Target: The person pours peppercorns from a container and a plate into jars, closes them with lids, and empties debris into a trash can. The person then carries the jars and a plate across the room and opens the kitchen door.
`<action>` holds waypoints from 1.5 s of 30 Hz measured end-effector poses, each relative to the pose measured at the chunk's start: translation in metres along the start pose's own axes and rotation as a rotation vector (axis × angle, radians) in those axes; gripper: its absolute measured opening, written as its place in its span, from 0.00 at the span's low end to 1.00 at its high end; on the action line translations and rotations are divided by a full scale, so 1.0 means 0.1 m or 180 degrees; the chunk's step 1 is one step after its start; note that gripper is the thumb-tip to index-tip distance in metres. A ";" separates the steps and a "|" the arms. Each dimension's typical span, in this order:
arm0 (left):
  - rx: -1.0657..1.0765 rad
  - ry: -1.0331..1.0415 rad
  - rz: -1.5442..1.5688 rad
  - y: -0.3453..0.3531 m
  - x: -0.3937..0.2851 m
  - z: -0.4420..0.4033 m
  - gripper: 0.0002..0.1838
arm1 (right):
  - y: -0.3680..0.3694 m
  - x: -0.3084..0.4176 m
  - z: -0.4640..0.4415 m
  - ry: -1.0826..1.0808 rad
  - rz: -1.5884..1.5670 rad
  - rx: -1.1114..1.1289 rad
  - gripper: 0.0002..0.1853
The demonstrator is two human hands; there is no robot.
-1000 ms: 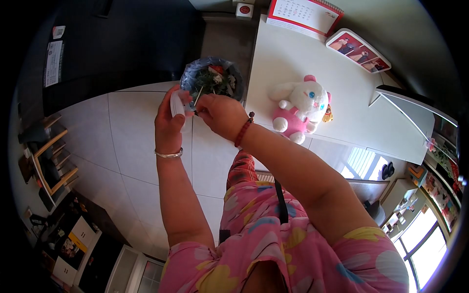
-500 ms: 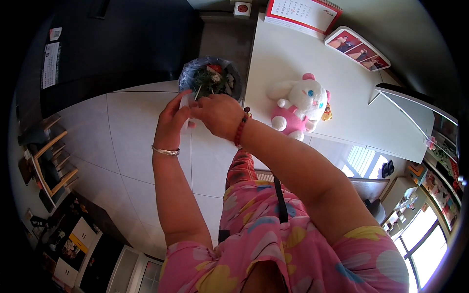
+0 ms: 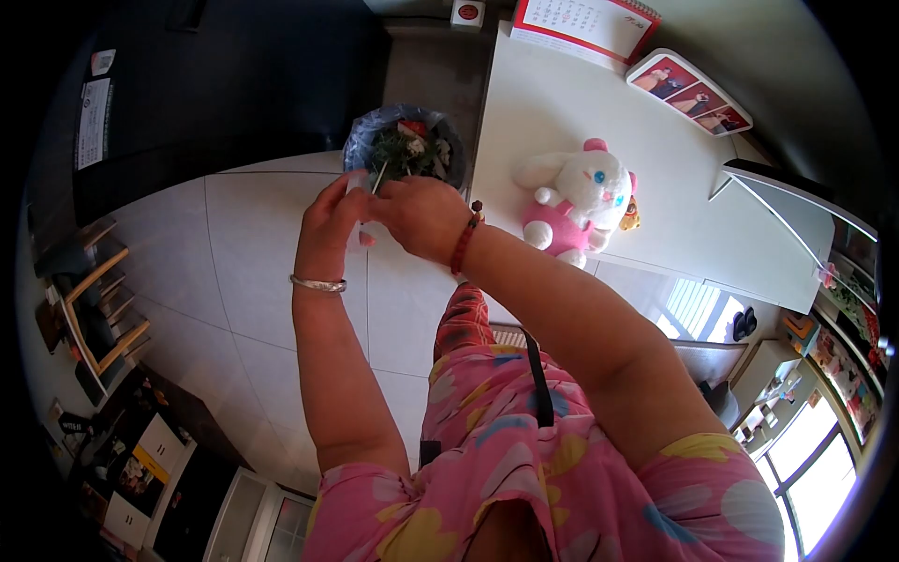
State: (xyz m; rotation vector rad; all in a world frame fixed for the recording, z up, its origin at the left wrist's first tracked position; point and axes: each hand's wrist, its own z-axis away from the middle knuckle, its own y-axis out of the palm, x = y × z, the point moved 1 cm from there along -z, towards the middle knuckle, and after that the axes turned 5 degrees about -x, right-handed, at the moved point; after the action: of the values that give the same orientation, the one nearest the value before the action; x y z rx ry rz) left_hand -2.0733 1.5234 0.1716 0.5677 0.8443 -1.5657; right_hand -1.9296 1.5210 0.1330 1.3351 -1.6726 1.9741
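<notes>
My left hand (image 3: pixel 328 225), with a silver bangle at its wrist, pinches a thin whitish, translucent piece (image 3: pixel 355 241); its exact kind I cannot make out. My right hand (image 3: pixel 426 217), wearing a dark red bead bracelet, is closed with its fingertips against the same piece, its palm side hidden from me. Just beyond both hands stands a bin (image 3: pixel 350 150) lined with a clear plastic bag. Inside it lie green plant scraps (image 3: pixel 389 150) and a bit of something red (image 3: pixel 412 126).
A white plush rabbit in pink (image 3: pixel 590 187) sits on the white tabletop (image 3: pixel 506 103) to the right. Behind it are a desk calendar (image 3: pixel 585 23) and a photo frame (image 3: pixel 688 94). A large black panel (image 3: pixel 243 84) lies at left, above the tiled floor (image 3: pixel 272 244).
My hands have stayed almost in place. The whitish piece now shows narrower between my fingers, and my right fingertips have shifted slightly on it.
</notes>
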 end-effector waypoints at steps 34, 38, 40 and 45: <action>0.0830 -0.0089 0.0692 0.08 0.08 -0.29 0.31 | 0.13 -0.16 0.04 0.2082 -0.4934 0.1120 0.06; 0.0825 -0.0093 0.0791 0.06 0.13 -0.33 0.31 | 0.17 -0.17 0.04 0.2141 -0.5259 0.1079 0.05; 0.0931 -0.0102 0.1056 0.01 0.20 -0.36 0.33 | 0.13 -0.15 0.04 0.2269 -0.5341 0.0934 0.03; 0.0952 -0.0049 0.1726 -0.05 0.33 -0.38 0.38 | 0.11 -0.15 0.01 0.2461 -0.5363 0.0627 0.03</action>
State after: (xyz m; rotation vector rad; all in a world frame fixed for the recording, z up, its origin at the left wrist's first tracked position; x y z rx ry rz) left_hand -2.0882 1.5329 0.1245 0.9134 0.3928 -1.1935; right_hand -1.9282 1.5224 0.1143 1.0460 0.1904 1.1508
